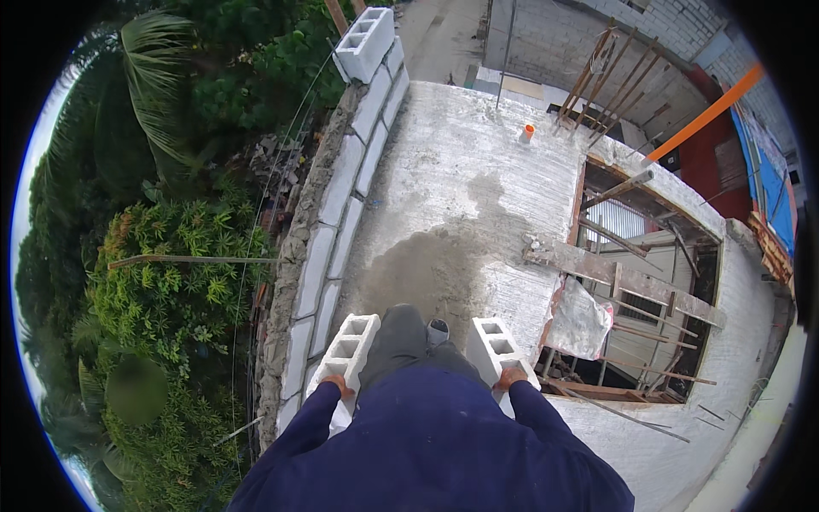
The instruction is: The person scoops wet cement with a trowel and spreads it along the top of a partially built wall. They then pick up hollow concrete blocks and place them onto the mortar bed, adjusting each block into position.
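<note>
Dense green foliage (171,299) is cut off at the left by the dark lens rim. The left edge of a whitish concrete slab (495,196) is lined by a low wall of pale grey blocks (341,192), its near end hidden behind a dark-blue sleeve (303,424). Near that edge, a whitish hollow concrete block (351,334) is held by the left hand (342,386), whose fingers are partly hidden; whether the block is lifted off the slab cannot be told. A damp grey patch (418,269) is partly covered by dark trouser legs (394,341). To their right, a second whitish hollow block (493,346) is gripped at its near part by the right hand (512,377); its lower end is masked by the other sleeve (546,418). Farther right, a rectangular opening with a wooden edge (579,200) is crossed by a weathered plank (589,266); what lies below is hard to make out.
</note>
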A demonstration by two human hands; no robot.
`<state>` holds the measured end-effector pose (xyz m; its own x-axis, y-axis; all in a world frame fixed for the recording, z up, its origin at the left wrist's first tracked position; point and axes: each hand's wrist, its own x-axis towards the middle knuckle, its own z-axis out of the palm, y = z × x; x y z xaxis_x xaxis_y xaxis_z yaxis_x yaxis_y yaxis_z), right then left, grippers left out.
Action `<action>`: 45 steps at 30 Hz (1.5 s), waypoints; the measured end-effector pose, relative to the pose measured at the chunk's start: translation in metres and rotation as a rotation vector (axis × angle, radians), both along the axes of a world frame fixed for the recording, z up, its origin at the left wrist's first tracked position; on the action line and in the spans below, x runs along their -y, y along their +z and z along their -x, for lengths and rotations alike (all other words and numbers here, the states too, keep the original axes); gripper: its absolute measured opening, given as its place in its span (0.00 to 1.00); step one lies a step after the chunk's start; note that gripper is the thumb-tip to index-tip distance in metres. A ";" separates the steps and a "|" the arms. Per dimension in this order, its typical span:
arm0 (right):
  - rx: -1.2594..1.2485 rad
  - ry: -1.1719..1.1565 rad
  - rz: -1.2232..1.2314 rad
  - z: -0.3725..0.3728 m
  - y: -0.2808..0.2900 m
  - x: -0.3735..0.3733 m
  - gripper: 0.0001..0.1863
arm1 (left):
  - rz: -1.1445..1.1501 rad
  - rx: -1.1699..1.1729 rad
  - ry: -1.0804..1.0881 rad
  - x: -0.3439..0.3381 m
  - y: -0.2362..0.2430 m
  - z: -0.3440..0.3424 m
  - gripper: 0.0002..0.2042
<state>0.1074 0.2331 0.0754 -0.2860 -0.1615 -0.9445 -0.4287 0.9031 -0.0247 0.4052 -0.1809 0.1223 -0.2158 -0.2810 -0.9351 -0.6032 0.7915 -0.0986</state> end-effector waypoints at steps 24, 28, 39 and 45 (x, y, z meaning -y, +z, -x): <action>-0.180 0.009 -0.080 0.607 -0.162 0.278 0.27 | -0.004 -0.209 0.085 0.239 -0.167 0.629 0.29; -0.052 0.057 -0.169 0.673 -0.190 0.312 0.25 | -0.068 -0.147 0.186 0.258 -0.192 0.685 0.30; 0.297 0.148 -0.445 0.752 -0.271 0.430 0.25 | -0.160 -0.116 0.801 0.252 -0.237 0.756 0.31; 0.223 0.203 -0.381 0.748 -0.275 0.412 0.27 | -0.178 -0.094 1.088 0.258 -0.239 0.774 0.34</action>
